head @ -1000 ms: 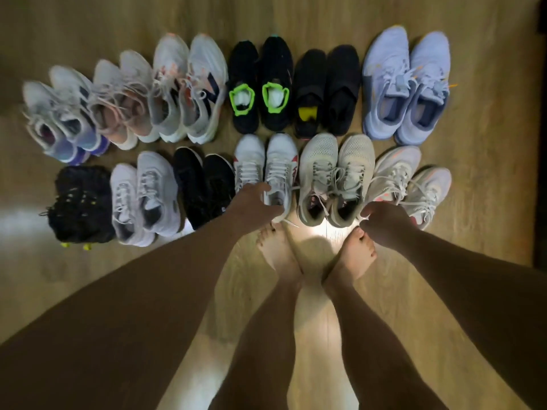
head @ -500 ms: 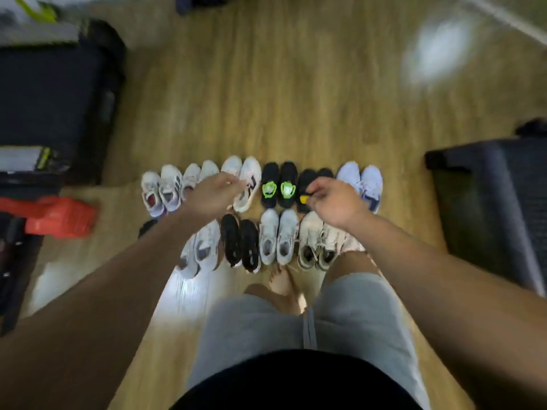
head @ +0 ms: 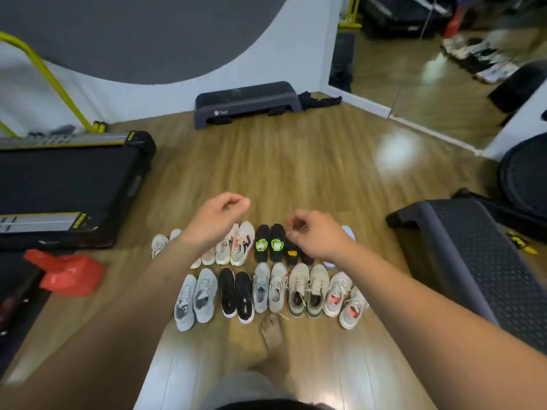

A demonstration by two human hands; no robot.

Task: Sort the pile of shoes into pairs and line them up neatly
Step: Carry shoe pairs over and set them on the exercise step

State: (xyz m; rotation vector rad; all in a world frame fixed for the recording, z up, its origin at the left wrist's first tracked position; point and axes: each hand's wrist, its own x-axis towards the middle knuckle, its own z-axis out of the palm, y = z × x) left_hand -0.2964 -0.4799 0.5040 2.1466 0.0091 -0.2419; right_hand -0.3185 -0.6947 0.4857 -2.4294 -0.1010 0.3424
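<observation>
Hands: left hand (head: 219, 213) and right hand (head: 318, 233) loosely curled, holding nothing, raised over the far row | shoes (head: 268, 287): paired in two rows on the floor (head: 296, 167) by a bare foot (head: 272, 332) | step: sorting looks finished | next: perhaps nudge the angled pink-lined pair (head: 344, 298) straight.

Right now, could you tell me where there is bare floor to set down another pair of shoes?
Bare wood floor lies beyond the back row, bordered by the treadmill, the grey step platform and the dark step. A smaller patch lies left of the front row, toward the red bag. Between the two shoe rows it is crowded.
</observation>
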